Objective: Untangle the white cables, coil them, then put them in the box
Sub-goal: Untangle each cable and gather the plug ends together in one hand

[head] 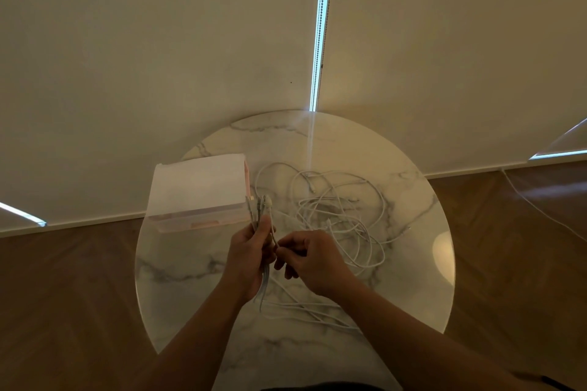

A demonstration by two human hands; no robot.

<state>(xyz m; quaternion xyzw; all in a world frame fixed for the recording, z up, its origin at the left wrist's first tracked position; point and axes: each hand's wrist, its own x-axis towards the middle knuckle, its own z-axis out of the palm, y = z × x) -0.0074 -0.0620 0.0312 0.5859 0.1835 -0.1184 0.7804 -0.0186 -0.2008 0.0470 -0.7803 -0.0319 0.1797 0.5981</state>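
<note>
1. Head view, lower centre: the left hand (251, 251) has its grip clamped round a bundle of cable ends. The right hand (309, 263) pinches one strand beside it.
2. White cables (343, 209) lie tangled right of centre, with the box (200, 190) just left of them.
3. Judged step: untangling. The next move calls for drawing one cable free.
4. Round marble counter (190, 270); wood floor (63, 295); pale blinds (158, 41) behind.

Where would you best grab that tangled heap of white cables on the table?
Probably by a free plug end, not the loops. One end pokes out at the right edge of the tangle, clear of the crossings, so come from the right and pinch just behind the plug, as the left hand holds its bundle of ends.
</note>
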